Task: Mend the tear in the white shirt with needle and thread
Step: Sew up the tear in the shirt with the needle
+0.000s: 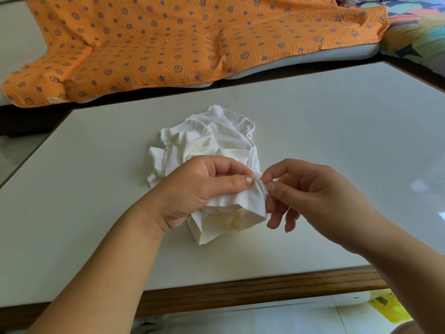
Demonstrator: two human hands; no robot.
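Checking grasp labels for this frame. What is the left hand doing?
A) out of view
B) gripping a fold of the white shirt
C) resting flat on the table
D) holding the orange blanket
B: the left hand curls round a raised fold of the white shirt, thumb pressed on top, while the rest of it lies bunched on the table.
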